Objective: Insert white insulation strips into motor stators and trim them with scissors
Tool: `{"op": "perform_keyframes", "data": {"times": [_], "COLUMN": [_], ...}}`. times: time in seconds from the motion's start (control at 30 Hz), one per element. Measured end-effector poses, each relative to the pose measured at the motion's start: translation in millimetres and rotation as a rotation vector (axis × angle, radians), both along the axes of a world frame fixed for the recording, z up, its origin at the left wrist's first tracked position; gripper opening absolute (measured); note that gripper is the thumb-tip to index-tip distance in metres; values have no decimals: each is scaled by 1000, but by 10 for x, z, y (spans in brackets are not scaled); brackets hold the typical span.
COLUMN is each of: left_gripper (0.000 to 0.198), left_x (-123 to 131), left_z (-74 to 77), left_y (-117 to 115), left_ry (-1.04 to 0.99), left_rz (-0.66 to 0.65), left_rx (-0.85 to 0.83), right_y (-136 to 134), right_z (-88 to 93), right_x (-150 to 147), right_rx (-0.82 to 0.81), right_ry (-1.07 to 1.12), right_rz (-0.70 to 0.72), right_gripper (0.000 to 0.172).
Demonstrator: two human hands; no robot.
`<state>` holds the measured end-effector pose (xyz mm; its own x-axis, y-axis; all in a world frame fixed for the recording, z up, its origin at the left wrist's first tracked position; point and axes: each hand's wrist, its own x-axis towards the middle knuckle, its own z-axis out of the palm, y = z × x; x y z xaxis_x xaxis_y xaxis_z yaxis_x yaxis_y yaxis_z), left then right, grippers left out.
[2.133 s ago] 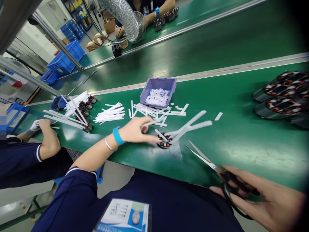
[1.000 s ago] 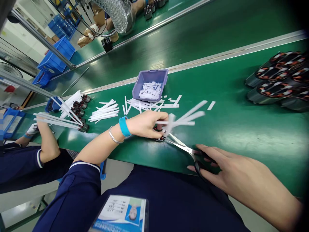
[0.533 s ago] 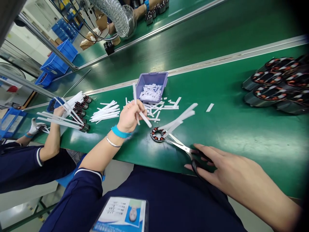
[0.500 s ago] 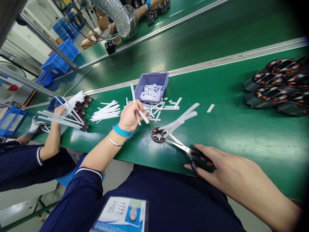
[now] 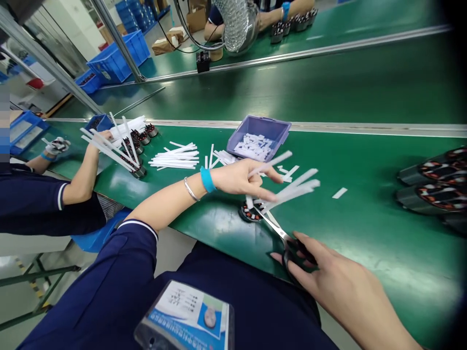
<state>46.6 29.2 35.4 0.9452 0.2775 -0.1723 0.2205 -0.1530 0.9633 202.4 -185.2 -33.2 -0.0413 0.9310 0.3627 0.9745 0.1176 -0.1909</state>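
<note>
My left hand [image 5: 242,177] reaches over a small ring-shaped motor stator [image 5: 248,214]. A white strip [image 5: 279,159] is held in it, and its fingers are close to other long white strips [image 5: 301,190] that stick out from the stator. Part of the stator is hidden by that hand and the strips. With thumb and fingers in the black handles, my right hand [image 5: 335,282] holds scissors [image 5: 275,226]. The parted blades point at the base of the strips beside the stator.
A purple bin [image 5: 282,129] of short white pieces stands behind my left hand. Left of it lies a pile of white strips [image 5: 175,158]. Large stators [image 5: 434,194] stand at the right. A co-worker's arm [image 5: 85,167] is at the left, beside more stators [image 5: 138,141].
My left hand has moved right and forward, from beside the stator to over the strips there, still with a strip. The scissors stay at the stator. The camera view has shifted.
</note>
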Motion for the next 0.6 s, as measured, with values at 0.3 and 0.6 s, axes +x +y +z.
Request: {"op": "perform_keyframes", "data": {"times": [0.3,0.6], "left_gripper": [34,25], "left_x": [391,281], "left_z": [87,241], "left_y": [-40,141], "left_ry": [73,81], "left_rz": [-289,-211], "left_rx": [403,353], "right_y": [-6,6], "right_z": [-22,53], "right_x": [13,32], "right_rx": [54,88], "right_ry": [-174,-242], "right_rz": [42,40], "right_gripper": [54,44]}}
